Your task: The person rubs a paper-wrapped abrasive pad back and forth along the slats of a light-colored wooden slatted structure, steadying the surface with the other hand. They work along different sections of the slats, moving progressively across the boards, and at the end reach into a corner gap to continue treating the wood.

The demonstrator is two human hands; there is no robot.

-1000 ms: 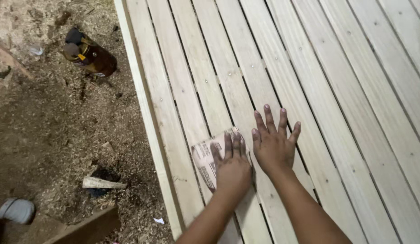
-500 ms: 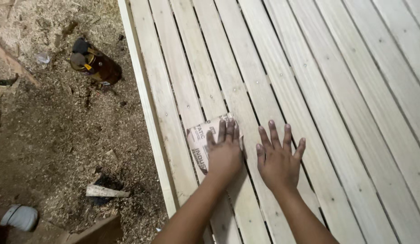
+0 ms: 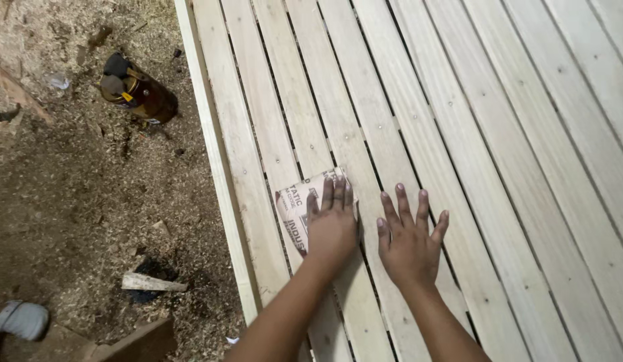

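Down on the left, the ground is brown dirt covered with sawdust. One grey rounded thing sits at the bottom left edge, too cut off to tell what it is. One small pale scrap of wood lies on a dark patch in the dirt. Higher up lies one brown glass bottle on its side, with a dark cap end and a bit of yellow on it. Next comes the big rack of pale wooden slats, long boards set side by side with thin dark gaps between them, running up and away to the right. One sheet of pale sandpaper with dark print on its back lies flat across two of the slats, near the rack's left edge. The left hand is flat on top of this sheet, palm down, fingers straight and close together, pressing it onto the wood. It is not curled around the paper; it just lies on it. Just beside it is the right hand, also flat and palm down, with its fingers spread wide. It rests on the bare slats and holds nothing. The two hands are near each other but do not touch. Two bare arms come up from the bottom edge.
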